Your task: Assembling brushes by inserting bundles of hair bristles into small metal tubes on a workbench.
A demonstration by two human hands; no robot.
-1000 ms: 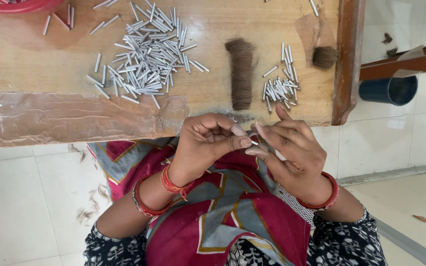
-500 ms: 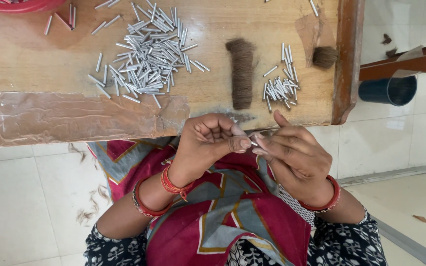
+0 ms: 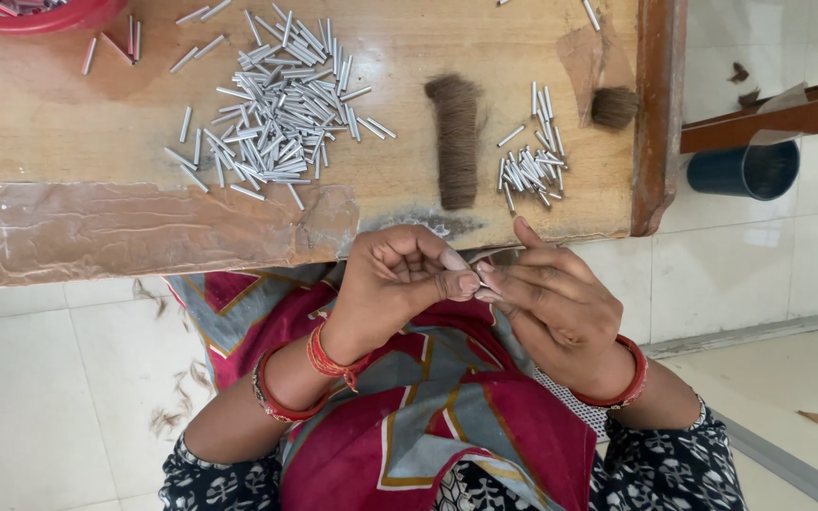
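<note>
The two hands have come closer together than they were a moment ago, and now their fingertips meet in the middle. The left hand is curled up tight, with its thumb and first finger pinched on a tiny thing. The right hand is partly closed too, and its fingers press in at the same spot. The little piece between them is mostly hidden, so I cannot tell just what it is. It sits right where the fingertips touch, just below the edge of the surface and above the person's lap.

Both wrists have red bangles on them. The person wears red and grey cloth with dark dotted sleeves.

On the wooden surface there is a big pile of small silver tubes on the left side. A smaller pile of silver tubes lies on the right, near the hands. Between the two piles lies a long bundle of brown hair. A small round tuft of brown hair sits by the right rim. A red bowl peeks in at the top left corner. A dark cup lies on its side on the floor to the right.
</note>
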